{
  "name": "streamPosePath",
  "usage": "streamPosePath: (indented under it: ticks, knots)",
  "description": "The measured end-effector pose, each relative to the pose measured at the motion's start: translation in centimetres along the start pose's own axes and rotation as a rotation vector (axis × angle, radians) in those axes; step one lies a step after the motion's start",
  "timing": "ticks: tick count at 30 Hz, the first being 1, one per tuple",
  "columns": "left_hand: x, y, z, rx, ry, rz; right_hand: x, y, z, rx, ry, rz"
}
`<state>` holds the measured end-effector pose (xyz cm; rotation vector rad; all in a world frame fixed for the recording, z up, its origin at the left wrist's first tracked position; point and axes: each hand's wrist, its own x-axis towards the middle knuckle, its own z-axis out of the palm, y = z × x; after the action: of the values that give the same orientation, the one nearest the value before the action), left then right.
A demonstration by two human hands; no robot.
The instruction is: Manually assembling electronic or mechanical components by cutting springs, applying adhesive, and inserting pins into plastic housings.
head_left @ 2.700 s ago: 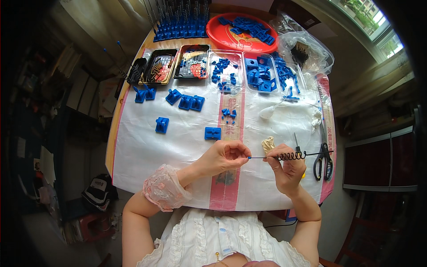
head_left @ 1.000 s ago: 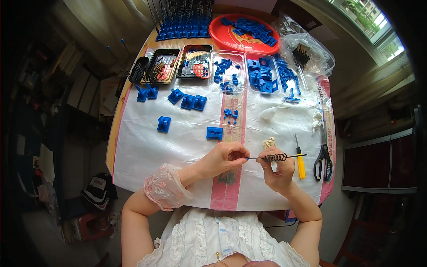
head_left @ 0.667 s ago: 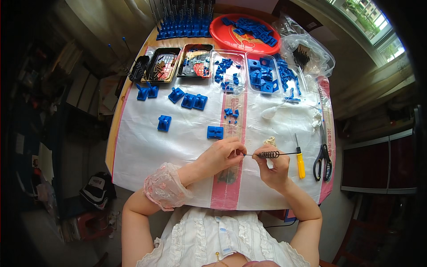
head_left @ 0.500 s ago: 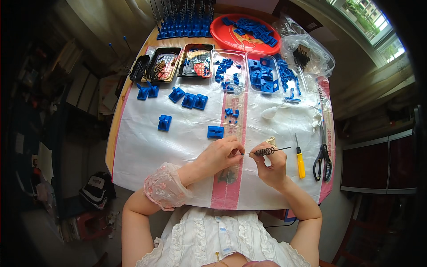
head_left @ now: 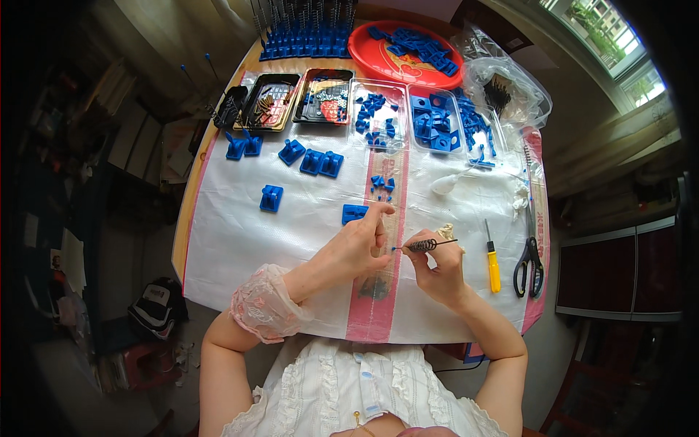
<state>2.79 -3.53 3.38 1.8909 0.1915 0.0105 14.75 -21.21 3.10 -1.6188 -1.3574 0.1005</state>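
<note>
My right hand (head_left: 437,268) pinches a thin metal rod with a dark coil spring (head_left: 422,245) threaded on it, held level over the white sheet. The rod's blue tip (head_left: 394,248) points left. My left hand (head_left: 357,246) hovers just left of that tip with fingers spread and the forefinger raised; it holds nothing I can see. A blue plastic block (head_left: 354,213) lies just beyond my left hand, with small blue bits (head_left: 381,183) farther back.
A yellow-handled screwdriver (head_left: 493,262) and black scissors (head_left: 529,256) lie right of my hands. Trays of blue parts (head_left: 429,124), a tray of hardware (head_left: 269,109), a red tray (head_left: 404,54), a rack of rods (head_left: 306,40) and blue blocks (head_left: 313,160) sit farther back.
The spring on the rod has been pushed left and squeezed shorter, and my right hand has moved left toward the left hand. My left hand has let go of the rod's tip and opened.
</note>
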Motion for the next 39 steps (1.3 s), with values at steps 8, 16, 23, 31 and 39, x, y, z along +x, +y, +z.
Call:
streamPosePath:
  ticks: [8,16,23,31,39]
  knots:
    - [0.3,0.7,-1.8,-0.92,-0.086,-0.128,0.3,-0.5,0.2,-0.021,-0.004,0.041]
    - [0.1,0.7,-2.7,-1.959,-0.172,-0.181,0.3,-0.5,0.4,-0.045,0.023,0.088]
    - [0.1,0.7,-2.7,-2.161,-0.153,-0.194,0.3,-0.4,0.4,-0.037,0.01,0.054]
    - [0.2,0.2,-2.8,-1.563,0.037,-0.097,0.2,-0.2,0.4,-0.044,0.012,0.029]
    - [0.0,-0.1,-4.5,-1.428,0.103,-0.006,0.2,-0.4,0.3,-0.022,-0.001,0.049]
